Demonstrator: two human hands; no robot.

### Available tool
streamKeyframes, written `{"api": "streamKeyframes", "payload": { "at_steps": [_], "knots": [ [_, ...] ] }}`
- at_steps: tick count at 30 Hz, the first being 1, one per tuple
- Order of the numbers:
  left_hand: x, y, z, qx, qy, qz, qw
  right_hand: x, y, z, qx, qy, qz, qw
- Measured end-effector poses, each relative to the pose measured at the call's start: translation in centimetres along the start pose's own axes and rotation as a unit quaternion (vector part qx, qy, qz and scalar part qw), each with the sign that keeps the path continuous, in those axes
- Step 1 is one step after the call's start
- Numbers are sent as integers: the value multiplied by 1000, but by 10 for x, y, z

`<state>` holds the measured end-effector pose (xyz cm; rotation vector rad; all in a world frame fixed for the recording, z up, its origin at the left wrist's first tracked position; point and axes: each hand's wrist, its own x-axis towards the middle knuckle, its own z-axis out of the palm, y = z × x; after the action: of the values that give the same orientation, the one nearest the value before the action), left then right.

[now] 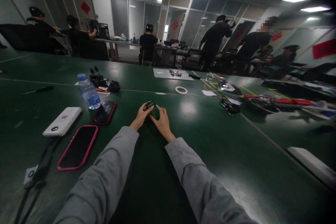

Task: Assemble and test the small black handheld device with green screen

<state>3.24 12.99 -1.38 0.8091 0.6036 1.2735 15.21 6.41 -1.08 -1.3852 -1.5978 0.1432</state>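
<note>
Both my hands hold a small dark green rectangular piece [155, 112], which looks like a circuit board, over the middle of the table. My left hand [142, 113] grips its upper left end, with the thumb lying across it. At the right edge, the fingers of my right hand [162, 120] are closed on it, the thumb near its lower end. Fine detail on the piece is too small to make out. Left of my hands lie a phone with a red edge [104, 112] and a phone in a pink case [78, 148].
A water bottle [89, 91], a white power bank [63, 121] with cables and a screwdriver [43, 89] are on the left. Ahead lie a tape roll [181, 90] and a grey mat [162, 73]. Cables and parts [229, 106] spread right. Several people sit or stand behind the green table [210, 147].
</note>
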Motion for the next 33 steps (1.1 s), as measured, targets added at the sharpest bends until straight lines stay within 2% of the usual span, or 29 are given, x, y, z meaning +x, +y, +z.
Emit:
{"api": "streamKeyframes", "payload": {
  "at_steps": [3, 6, 10, 14, 17, 20, 22, 24, 29, 33],
  "knots": [
    [-1, 2, 1, -12, 0, -19, 1000, -3, -5, -1, -28, -12, 4, 1000],
    [-3, 5, 2, -5, -6, -17, 1000, -2, -5, -3, -1, -18, 14, 1000],
    [-5, 9, 2, -12, 4, -25, 1000, 2, 1, -3, 121, -31, 49, 991],
    [-6, 13, 1, -58, 11, -72, 996, 7, 12, 3, 261, -73, 143, 952],
    [-5, 14, 4, -86, 25, -111, 990, 7, 15, 7, 280, -75, 163, 943],
    [-4, 10, 11, -100, 14, -136, 986, 6, 10, 6, 202, -15, 130, 971],
    [-3, 6, 14, -98, -3, -151, 984, 5, 4, 2, 113, 39, 84, 989],
    [-3, 2, 16, -97, -11, -169, 981, 4, -3, -2, 30, 59, 29, 997],
    [-5, 2, 11, -143, -21, -187, 972, -2, -25, -6, -87, -29, -106, 990],
    [-3, 8, 7, -169, -10, -174, 970, -7, -35, -4, -116, -37, -120, 985]
  ]
}}
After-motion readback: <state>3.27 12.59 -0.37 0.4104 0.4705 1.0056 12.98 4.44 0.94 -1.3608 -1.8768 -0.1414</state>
